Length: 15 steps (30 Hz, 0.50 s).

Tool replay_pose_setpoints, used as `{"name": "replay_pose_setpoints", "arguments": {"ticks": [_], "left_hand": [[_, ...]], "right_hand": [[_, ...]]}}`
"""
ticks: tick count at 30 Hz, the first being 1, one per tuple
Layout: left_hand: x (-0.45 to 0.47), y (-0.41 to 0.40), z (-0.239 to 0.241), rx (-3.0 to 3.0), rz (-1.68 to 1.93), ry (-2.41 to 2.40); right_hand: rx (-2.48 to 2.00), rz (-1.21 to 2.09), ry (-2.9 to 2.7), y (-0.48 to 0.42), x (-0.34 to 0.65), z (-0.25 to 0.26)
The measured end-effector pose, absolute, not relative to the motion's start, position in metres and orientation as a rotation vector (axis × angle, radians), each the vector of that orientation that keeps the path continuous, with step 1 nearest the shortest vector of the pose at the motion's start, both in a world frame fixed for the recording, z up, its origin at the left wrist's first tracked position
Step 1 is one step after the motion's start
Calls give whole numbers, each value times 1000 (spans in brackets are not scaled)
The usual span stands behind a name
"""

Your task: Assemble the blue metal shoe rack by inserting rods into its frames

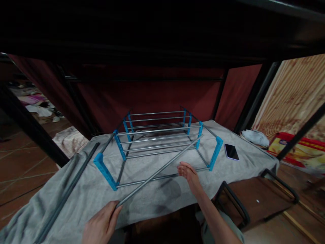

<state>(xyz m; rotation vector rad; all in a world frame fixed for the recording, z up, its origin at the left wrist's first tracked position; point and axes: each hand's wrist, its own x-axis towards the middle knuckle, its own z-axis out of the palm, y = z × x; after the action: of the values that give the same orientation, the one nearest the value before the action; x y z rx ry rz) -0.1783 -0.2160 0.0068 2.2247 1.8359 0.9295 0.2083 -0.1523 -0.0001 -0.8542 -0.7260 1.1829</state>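
My left hand [103, 222] is closed on the near end of a long grey metal rod [164, 168]. The rod slants up and away to the right, its far end by the right side of a rack. This rack is made of metal tubes [162, 177] joined by blue plastic uprights [215, 154], and it lies on a grey cloth. In front of its right part, my right hand [187, 172] hovers with loosely bent fingers and holds nothing. Cross rods span the rack's middle and back; its front section has a tube along the bottom.
Loose dark rods [67, 193] lie along the cloth [86, 210] on the left. A phone [231, 152] rests right of the rack. Black frame posts [257, 96] and a low overhead beam surround the surface. A chair [259, 200] stands at lower right, near a red-and-yellow box [297, 149].
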Motion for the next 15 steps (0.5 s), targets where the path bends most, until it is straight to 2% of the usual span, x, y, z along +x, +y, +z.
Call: {"name": "replay_pose_setpoints", "arguments": {"ticks": [5,10,12,15], "left_hand": [[-169,-210,-1,2496,734,1816],[-173,-213,21,2626,486,1941],[-179,-214,33,2596,492,2061],[-187,-218,48,2418,716,2181]], "right_hand": [[-739,1309,-563,-140,224,4],[-866,1242,-484,-128,240,-9],[-895,1215,-427,-125,246,-17],[-934,1242,-390,-123,253,-28]]}}
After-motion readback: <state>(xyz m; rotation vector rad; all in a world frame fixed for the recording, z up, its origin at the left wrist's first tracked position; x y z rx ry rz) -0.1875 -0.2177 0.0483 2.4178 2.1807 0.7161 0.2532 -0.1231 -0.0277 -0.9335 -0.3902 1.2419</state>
